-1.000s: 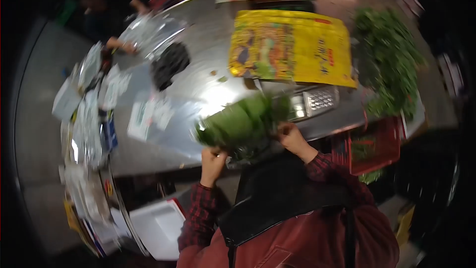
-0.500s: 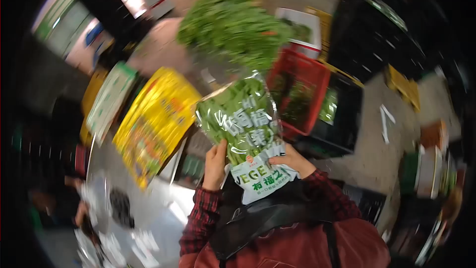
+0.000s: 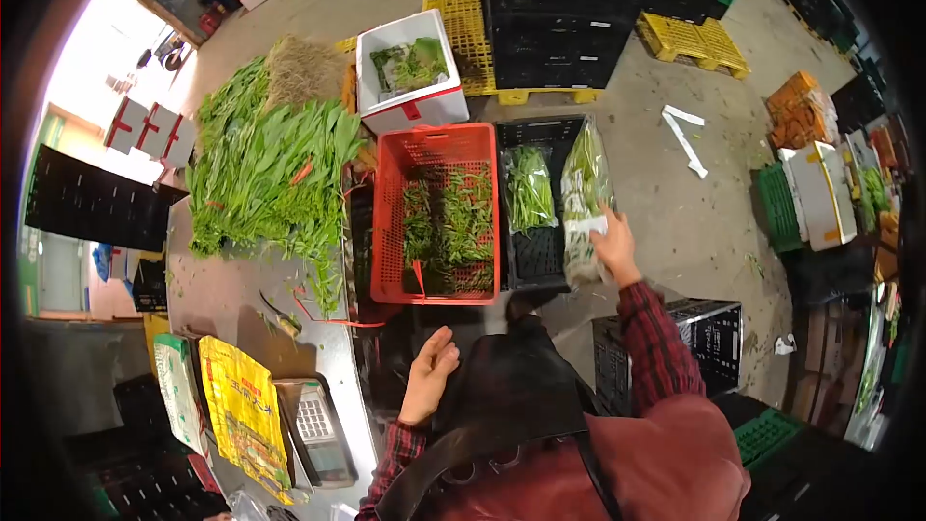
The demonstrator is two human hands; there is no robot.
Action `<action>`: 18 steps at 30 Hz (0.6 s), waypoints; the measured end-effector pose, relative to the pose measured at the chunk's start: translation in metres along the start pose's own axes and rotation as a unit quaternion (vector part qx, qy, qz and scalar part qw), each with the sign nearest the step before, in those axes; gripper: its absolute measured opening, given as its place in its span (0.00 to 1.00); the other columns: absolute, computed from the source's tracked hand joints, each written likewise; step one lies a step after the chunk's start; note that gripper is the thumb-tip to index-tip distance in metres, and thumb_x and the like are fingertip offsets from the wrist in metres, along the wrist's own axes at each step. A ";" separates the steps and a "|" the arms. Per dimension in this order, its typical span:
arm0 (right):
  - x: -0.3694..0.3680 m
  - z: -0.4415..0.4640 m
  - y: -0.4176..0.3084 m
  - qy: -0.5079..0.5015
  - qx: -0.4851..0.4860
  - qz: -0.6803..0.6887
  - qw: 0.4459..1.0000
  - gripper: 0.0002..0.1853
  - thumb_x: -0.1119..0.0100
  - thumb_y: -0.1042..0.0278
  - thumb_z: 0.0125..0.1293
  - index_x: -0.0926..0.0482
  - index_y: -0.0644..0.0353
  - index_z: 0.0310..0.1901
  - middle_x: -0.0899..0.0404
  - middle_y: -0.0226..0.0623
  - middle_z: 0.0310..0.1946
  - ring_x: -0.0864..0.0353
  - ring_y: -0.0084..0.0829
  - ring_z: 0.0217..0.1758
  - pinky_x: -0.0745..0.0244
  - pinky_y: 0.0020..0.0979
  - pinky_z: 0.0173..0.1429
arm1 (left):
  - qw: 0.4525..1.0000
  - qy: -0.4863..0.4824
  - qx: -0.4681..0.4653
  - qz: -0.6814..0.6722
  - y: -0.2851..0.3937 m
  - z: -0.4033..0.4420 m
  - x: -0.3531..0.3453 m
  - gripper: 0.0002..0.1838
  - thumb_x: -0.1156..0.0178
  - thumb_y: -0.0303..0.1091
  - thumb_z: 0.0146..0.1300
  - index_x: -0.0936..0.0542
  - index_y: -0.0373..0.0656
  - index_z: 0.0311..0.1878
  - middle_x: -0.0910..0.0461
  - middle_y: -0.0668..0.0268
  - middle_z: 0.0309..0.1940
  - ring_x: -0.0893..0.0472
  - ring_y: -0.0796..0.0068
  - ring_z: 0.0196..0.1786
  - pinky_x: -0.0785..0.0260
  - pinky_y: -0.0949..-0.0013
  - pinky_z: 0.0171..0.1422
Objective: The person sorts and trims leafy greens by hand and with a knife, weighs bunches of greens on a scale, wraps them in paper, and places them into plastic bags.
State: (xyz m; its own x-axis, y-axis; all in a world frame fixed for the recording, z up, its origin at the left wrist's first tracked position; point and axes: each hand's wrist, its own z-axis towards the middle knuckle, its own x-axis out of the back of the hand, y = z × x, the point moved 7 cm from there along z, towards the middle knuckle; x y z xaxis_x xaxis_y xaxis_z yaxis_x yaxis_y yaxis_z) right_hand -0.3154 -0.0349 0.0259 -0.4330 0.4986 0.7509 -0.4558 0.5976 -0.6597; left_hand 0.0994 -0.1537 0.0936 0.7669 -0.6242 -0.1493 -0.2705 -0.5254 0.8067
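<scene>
Your bare left hand (image 3: 427, 383) is held at near left, its fingers (image 3: 441, 345) loosely curved and slightly parted, tips directed far and a little right. Your left forearm, in a red-and-black plaid fabric sleeve (image 3: 395, 458), is bent close to your body. Your bare right hand (image 3: 614, 245) is farther out and to the right, its fingers bent in a grip. Your right forearm (image 3: 661, 342), in matching plaid, extends far and slightly left.
</scene>
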 end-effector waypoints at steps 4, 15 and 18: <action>-0.069 0.086 0.016 -0.106 -0.031 -0.113 0.987 0.40 0.29 0.59 0.52 0.34 0.59 0.67 0.32 0.62 0.61 0.26 0.57 0.58 0.27 0.45 0.58 | 0.999 0.032 -0.006 0.022 0.005 0.021 -0.006 0.29 0.44 0.34 0.72 0.39 0.42 0.73 0.36 0.60 0.71 0.34 0.68 0.70 0.35 0.65 0.67; -0.262 0.079 -0.301 -0.259 0.157 0.257 0.918 0.20 0.35 0.58 0.61 0.19 0.64 0.49 0.16 0.46 0.41 0.18 0.46 0.49 0.25 0.40 0.55 | 0.935 0.312 -0.107 0.126 0.035 -0.037 0.171 0.28 0.38 0.33 0.65 0.32 0.39 0.67 0.32 0.53 0.67 0.30 0.65 0.67 0.34 0.65 0.65; -0.330 0.082 -0.365 -0.309 0.106 0.248 0.912 0.20 0.35 0.56 0.61 0.18 0.63 0.48 0.15 0.45 0.39 0.16 0.46 0.47 0.24 0.38 0.54 | 0.783 0.526 -0.153 0.296 0.059 -0.114 0.280 0.24 0.37 0.31 0.62 0.27 0.35 0.62 0.29 0.47 0.63 0.27 0.57 0.65 0.35 0.62 0.67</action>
State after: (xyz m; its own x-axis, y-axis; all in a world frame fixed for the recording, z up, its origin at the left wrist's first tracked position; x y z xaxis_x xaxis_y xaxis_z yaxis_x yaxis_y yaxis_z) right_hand -0.0696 -0.4687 0.0161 -0.9526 0.1868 0.2401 -0.1958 0.2279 -0.9538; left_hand 0.3646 -0.2942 0.1644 0.6586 0.1994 0.7256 -0.7306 -0.0613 0.6800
